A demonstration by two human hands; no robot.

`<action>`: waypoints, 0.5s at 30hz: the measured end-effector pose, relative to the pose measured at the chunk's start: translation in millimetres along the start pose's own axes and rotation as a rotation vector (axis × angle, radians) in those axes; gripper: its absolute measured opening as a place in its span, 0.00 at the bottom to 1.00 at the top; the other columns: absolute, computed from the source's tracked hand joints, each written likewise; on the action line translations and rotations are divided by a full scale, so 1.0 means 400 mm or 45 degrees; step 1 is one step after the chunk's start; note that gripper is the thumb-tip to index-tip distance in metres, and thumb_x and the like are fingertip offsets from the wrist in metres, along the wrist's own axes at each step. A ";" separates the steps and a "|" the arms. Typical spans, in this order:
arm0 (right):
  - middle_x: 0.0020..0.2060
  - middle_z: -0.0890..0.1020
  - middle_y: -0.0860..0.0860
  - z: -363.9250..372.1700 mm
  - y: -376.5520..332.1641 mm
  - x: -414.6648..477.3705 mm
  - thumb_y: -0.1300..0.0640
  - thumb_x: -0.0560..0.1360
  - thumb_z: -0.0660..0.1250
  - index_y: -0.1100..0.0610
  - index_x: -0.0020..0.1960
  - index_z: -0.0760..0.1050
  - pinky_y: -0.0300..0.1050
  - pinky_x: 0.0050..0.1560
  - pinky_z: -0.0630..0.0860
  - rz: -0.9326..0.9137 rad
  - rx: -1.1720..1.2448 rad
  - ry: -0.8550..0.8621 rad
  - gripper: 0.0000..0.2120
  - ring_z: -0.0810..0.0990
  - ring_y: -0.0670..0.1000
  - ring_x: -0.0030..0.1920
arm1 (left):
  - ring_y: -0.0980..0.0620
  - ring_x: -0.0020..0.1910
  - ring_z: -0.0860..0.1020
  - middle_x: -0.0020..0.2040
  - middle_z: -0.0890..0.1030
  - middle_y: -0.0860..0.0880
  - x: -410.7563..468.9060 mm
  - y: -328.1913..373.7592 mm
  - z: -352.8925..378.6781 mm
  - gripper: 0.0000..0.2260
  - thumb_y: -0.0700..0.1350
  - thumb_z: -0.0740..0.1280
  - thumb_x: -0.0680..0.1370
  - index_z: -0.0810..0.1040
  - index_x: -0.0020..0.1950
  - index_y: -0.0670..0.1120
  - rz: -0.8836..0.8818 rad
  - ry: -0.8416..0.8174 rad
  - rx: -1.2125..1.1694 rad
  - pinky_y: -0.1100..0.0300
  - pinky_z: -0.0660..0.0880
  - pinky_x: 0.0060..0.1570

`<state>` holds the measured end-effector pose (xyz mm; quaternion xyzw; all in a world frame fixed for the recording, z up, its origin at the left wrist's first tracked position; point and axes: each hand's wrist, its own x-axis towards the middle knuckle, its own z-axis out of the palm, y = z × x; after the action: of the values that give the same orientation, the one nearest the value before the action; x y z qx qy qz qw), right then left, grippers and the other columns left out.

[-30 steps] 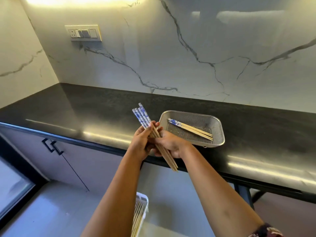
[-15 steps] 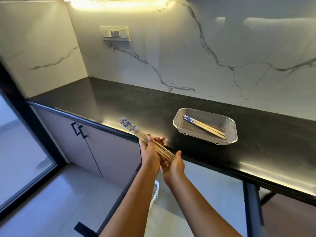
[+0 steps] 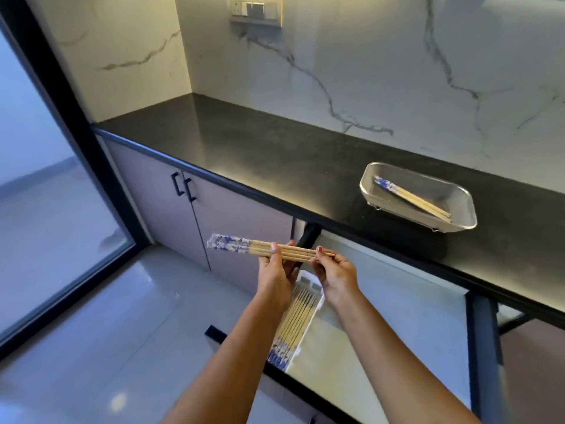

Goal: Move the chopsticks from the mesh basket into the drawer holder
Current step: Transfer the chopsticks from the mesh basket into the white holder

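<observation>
A bundle of wooden chopsticks [image 3: 244,246] with blue-and-white patterned ends lies level in both my hands, above the open drawer. My left hand [image 3: 276,273] grips its middle; my right hand [image 3: 334,272] pinches the thin tips. Below them the white drawer holder [image 3: 316,304] holds several chopsticks [image 3: 293,325] lying lengthwise, patterned ends toward me. On the black countertop to the right stands the mesh basket [image 3: 458,229] with a few chopsticks [image 3: 412,198] lying diagonally inside.
The open drawer [image 3: 382,325] has a pale floor and a black front rail. Closed cabinet doors with black handles [image 3: 183,189] stand to the left. A glass door frame [image 3: 76,123] borders the far left. A wall socket [image 3: 256,9] sits on the marble backsplash.
The bundle has come down from the countertop's edge to over the drawer and turned level. My view has swung down and left, bringing the drawer holder fully into sight.
</observation>
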<state>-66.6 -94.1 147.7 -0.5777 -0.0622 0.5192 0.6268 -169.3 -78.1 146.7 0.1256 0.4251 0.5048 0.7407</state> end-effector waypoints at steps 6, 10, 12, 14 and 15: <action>0.32 0.81 0.56 -0.022 0.005 0.000 0.65 0.73 0.71 0.61 0.37 0.78 0.37 0.36 0.81 -0.201 -0.567 -0.115 0.06 0.80 0.46 0.28 | 0.47 0.35 0.83 0.39 0.85 0.46 -0.125 0.085 -0.186 0.18 0.56 0.58 0.80 0.79 0.45 0.44 -0.017 -0.091 1.236 0.56 0.77 0.37; 0.36 0.81 0.57 0.008 -0.074 -0.045 0.66 0.73 0.70 0.64 0.45 0.80 0.39 0.41 0.83 -0.323 -0.929 -0.448 0.01 0.81 0.50 0.35 | 0.50 0.52 0.77 0.57 0.79 0.49 -0.095 0.168 -0.176 0.15 0.53 0.64 0.78 0.74 0.61 0.47 0.817 -0.259 1.926 0.56 0.73 0.52; 0.36 0.81 0.57 0.049 -0.124 -0.079 0.66 0.73 0.70 0.64 0.45 0.79 0.35 0.38 0.82 -0.344 -0.987 -0.640 0.01 0.82 0.49 0.36 | 0.50 0.54 0.76 0.60 0.77 0.47 -0.079 0.188 -0.138 0.20 0.56 0.62 0.78 0.71 0.65 0.45 0.456 -0.612 1.958 0.54 0.73 0.55; 0.37 0.82 0.56 0.082 -0.166 -0.100 0.66 0.74 0.70 0.65 0.47 0.79 0.35 0.36 0.81 -0.352 -1.076 -0.751 0.04 0.83 0.47 0.37 | 0.50 0.45 0.80 0.51 0.81 0.45 -0.083 0.179 -0.122 0.16 0.53 0.61 0.80 0.73 0.59 0.42 0.032 -0.856 1.624 0.53 0.77 0.50; 0.38 0.83 0.55 0.092 -0.182 -0.105 0.65 0.74 0.70 0.66 0.49 0.79 0.35 0.36 0.80 -0.357 -1.130 -0.778 0.05 0.84 0.47 0.37 | 0.50 0.41 0.81 0.47 0.82 0.45 -0.084 0.168 -0.124 0.13 0.51 0.61 0.80 0.74 0.56 0.42 -0.114 -0.900 1.396 0.54 0.79 0.47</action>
<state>-68.3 -85.2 238.8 -0.5958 -0.5301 0.4987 0.3397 -254.1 -88.2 174.9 0.6257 0.3564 0.1119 0.6848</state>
